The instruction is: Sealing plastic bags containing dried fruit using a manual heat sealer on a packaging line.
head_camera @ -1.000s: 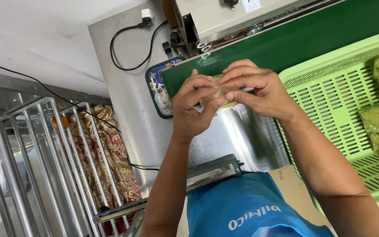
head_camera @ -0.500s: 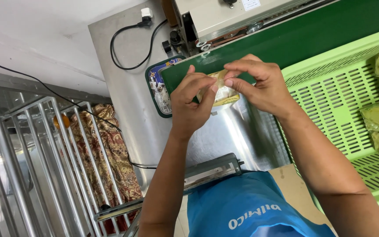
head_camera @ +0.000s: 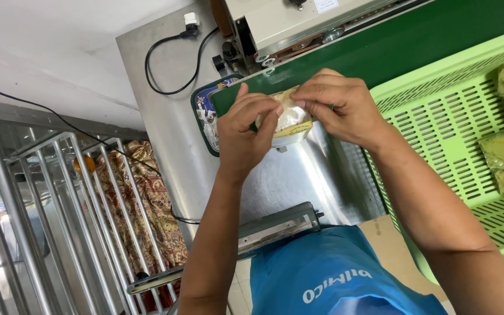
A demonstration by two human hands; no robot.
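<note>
Centre frame: our left hand [head_camera: 245,133] and right hand [head_camera: 340,106] pinched clear snack packet [head_camera: 290,118], fingertips pressed together; green crate [head_camera: 438,134] at right.

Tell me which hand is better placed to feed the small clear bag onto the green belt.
Probably the right hand: it pinches the bag at its top edge, directly against the green belt. The left hand grips the bag's near side, farther from the belt.
</note>
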